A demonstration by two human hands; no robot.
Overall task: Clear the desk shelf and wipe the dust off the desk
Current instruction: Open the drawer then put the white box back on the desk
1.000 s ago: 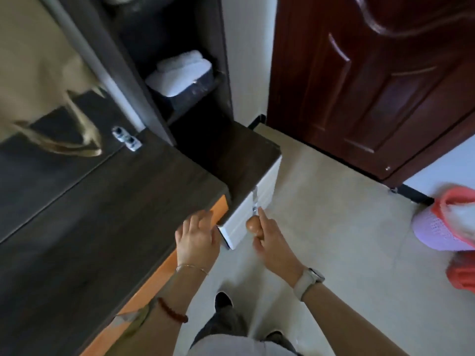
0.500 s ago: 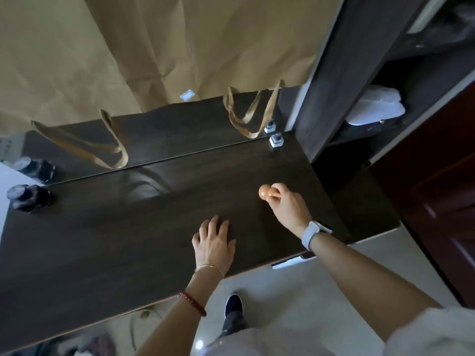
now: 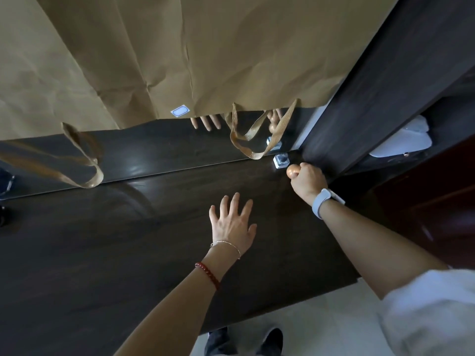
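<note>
The dark wooden desk top (image 3: 128,240) fills the lower half of the view. My left hand (image 3: 232,223) hovers or rests flat on it near the middle, fingers spread, holding nothing. My right hand (image 3: 307,179) is at the desk's far right corner, closed around a small rounded orange-brown object (image 3: 293,171) whose tip sticks out of my fist. It sits right beside a small square white-and-glass item (image 3: 281,160) on the desk. The dark shelf unit (image 3: 372,86) rises just right of my right hand.
Brown paper bags (image 3: 180,55) with ribbon handles (image 3: 257,140) hang over a mirror (image 3: 154,147) at the desk's back, which reflects my hands. A white object (image 3: 403,140) lies on a shelf at right. Dark bottles (image 3: 5,181) stand at the far left. A dark red door (image 3: 437,214) is at right.
The view swung from the drawer unit and door to the desk top. My right hand carried the orange-brown object from the drawer to the desk's far right corner; my left hand stays flat mid-desk.
</note>
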